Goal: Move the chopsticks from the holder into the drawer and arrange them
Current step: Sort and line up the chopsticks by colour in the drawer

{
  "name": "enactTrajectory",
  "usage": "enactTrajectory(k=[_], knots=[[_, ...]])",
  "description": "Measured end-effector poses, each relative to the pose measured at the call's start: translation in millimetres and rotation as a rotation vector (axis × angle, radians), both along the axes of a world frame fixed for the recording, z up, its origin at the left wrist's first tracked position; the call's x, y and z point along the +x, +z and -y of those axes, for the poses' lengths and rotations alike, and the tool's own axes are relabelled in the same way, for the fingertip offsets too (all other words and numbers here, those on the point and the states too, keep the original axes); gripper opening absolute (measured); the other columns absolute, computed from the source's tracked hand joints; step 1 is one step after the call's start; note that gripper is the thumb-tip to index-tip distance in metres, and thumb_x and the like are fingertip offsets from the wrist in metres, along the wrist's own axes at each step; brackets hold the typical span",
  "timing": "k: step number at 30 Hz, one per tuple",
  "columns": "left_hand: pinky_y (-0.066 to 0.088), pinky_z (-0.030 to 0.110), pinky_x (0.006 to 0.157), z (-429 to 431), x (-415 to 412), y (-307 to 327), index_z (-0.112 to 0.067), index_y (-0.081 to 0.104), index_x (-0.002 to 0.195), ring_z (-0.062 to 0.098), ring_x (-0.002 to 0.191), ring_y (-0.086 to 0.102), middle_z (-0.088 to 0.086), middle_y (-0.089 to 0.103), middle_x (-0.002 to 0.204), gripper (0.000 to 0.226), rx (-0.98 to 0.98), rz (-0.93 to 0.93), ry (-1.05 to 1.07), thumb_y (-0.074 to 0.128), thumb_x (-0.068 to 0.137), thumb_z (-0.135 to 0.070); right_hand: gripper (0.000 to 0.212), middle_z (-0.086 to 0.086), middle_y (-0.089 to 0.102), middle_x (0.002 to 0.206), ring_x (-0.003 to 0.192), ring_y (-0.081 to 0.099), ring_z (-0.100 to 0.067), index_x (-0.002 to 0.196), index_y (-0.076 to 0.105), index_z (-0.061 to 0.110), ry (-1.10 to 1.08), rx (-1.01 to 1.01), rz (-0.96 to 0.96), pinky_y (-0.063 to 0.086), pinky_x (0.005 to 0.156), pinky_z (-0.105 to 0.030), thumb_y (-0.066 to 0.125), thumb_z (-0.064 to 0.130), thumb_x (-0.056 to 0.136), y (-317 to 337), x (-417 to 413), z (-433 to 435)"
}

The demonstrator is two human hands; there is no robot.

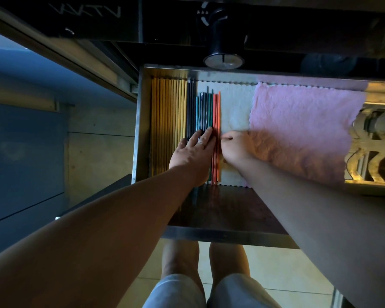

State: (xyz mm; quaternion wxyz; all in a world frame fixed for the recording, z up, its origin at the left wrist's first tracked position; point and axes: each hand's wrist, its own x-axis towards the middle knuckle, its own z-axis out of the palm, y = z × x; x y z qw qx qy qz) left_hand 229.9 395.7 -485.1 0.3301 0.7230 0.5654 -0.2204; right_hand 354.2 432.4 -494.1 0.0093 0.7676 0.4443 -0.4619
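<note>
Head view looks straight down into an open metal drawer (140, 130) whose left wall, back wall and bright front lip frame the work. Yellow chopsticks (168, 121) lie packed side by side, hard against the left wall and reaching nearly to the back wall. Just beside them come dark chopsticks (191, 107), then shorter teal chopsticks (201, 114), then orange chopsticks (217, 116) at the right edge of the row, all parallel. The left hand (192, 154) lies flat across the dark and teal ones, fingers straight and pressed down, a thin ring (201, 143) on one finger. The right hand (235, 147) sits just right of the orange pair with its fingers curled in, fingertips at their edge; whether it actually pinches one cannot be told. A white cloth (233, 107) lines the floor, and a strip of it shows between the orange chopsticks and a pink cloth (298, 130) that covers the right side up to the right wall. Nearer the front lip the dark brown floor shows. A black cylinder (220, 41) stands beyond the back wall. Pale lettering (85, 11) on the dark surface at top left is upside down and not reliably readable.
</note>
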Motion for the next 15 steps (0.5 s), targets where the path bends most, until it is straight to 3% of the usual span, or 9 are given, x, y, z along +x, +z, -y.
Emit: enactTrajectory(k=[7, 9, 12, 15], knots=[[0.012, 0.052, 0.117, -3, 3, 12, -0.029, -0.007, 0.153, 0.022, 0.148, -0.004, -0.006, -0.019, 0.160, 0.087, -0.106, -0.007, 0.007, 0.048, 0.090, -0.008, 0.024, -0.007, 0.067, 0.097, 0.091, 0.065, -0.029, 0.108, 0.067, 0.016, -0.097, -0.064, -0.078, 0.056, 0.084, -0.043, 0.049, 0.017, 0.092, 6, 4, 2], [0.025, 0.055, 0.114, 0, 4, 23, -0.029, 0.001, 0.154, 0.026, 0.147, 0.011, -0.002, -0.007, 0.163, 0.084, -0.174, 0.002, 0.046, 0.051, 0.090, -0.008, 0.024, -0.006, 0.063, 0.094, 0.089, 0.061, -0.026, 0.111, 0.065, 0.010, -0.112, -0.071, -0.107, 0.054, 0.076, -0.035, 0.049, 0.013, 0.093, 14, 6, 5], [0.043, 0.051, 0.103, 6, 6, 50, -0.021, 0.028, 0.149, 0.029, 0.133, 0.041, 0.006, 0.030, 0.152, 0.061, -0.330, 0.003, 0.159, 0.052, 0.093, -0.013, 0.022, -0.005, 0.060, 0.093, 0.082, 0.057, -0.020, 0.111, 0.065, 0.006, -0.093, -0.053, -0.122, 0.042, 0.058, -0.022, 0.052, 0.012, 0.095, 39, 14, 18], [0.042, 0.049, 0.104, 15, 7, 86, -0.018, 0.036, 0.146, 0.030, 0.133, 0.040, 0.006, 0.032, 0.150, 0.053, -0.356, -0.037, 0.245, 0.053, 0.096, -0.024, 0.021, -0.008, 0.067, 0.099, 0.088, 0.062, -0.024, 0.106, 0.067, 0.008, -0.001, -0.009, -0.090, 0.046, 0.067, -0.025, 0.055, 0.018, 0.094, 74, 26, 32]])
